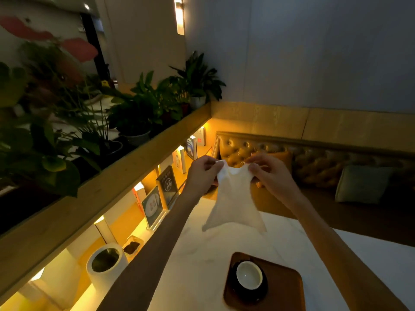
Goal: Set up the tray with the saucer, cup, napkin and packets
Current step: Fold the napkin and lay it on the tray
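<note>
Napkin (233, 198) hangs pinched at its top corners by left hand (202, 173) and right hand (271, 173).

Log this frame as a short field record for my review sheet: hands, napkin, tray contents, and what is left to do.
left hand: pinches the napkin's upper left corner
right hand: pinches the upper right corner
napkin: white, hanging opened out in the air above the table
tray: wooden, on the white table
saucer: dark, on the tray
cup: upright on the saucer, white inside
packets: none in view
left to do: napkin and packets not yet on the tray
</note>
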The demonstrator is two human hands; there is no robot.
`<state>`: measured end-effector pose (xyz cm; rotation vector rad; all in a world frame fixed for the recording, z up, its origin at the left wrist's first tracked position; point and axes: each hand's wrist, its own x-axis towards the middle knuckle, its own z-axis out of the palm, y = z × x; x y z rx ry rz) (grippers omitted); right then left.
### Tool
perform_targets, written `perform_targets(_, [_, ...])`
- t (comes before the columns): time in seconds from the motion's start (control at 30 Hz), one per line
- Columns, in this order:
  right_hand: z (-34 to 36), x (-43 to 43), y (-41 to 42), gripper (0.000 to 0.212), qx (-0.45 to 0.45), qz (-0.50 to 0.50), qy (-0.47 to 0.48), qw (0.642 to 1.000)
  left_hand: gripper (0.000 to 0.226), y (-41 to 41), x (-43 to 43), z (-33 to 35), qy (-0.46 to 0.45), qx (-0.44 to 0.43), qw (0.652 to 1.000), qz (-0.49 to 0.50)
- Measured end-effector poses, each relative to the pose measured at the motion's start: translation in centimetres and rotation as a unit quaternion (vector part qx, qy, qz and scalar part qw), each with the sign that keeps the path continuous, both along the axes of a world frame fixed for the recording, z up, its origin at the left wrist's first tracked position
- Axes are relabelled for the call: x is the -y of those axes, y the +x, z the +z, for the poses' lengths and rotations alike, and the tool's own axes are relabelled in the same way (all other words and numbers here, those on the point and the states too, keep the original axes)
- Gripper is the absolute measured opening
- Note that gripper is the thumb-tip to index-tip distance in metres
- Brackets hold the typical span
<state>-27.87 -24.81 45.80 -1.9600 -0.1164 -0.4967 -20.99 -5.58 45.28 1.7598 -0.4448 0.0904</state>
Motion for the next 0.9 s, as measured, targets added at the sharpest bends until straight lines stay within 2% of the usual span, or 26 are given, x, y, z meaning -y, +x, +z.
perform_targets(0.17, [4.2,-3.5,-0.6,0.025,0.061,0.053,-0.059,0.995,0.014,-1.5,0.8,3.5,-0.011,0.096,0.994,-0.044])
perform_targets(0.27, [4.8,-3.5,-1.1,0.025,0.086,0.044,-0.107,0.99,0.021,-2.1,-0.3,4.0,-0.028,0.096,0.991,-0.093])
perform_targets(0.33, [4.7,-3.6,-1.1,0.023,0.086,0.031,-0.127,0.988,0.019,-2.6,-0.8,3.8,0.002,0.107,0.987,-0.116])
perform_targets(0.53, [3.6,-3.7,-0.8,0.017,0.111,0.029,-0.174,0.978,0.017,-2.7,-2.1,2.6,0.02,0.114,0.988,-0.103])
perform_targets(0.77, [1.7,-2.8,-1.8,0.019,-0.007,0.128,-0.21,0.969,0.025,-2.4,-4.3,2.1,0.04,0.118,0.988,-0.096])
perform_targets(0.9, [1.6,-2.9,-1.9,0.042,-0.083,0.168,-0.315,0.93,0.03,-2.0,-5.0,2.0,0.055,0.113,0.987,-0.097])
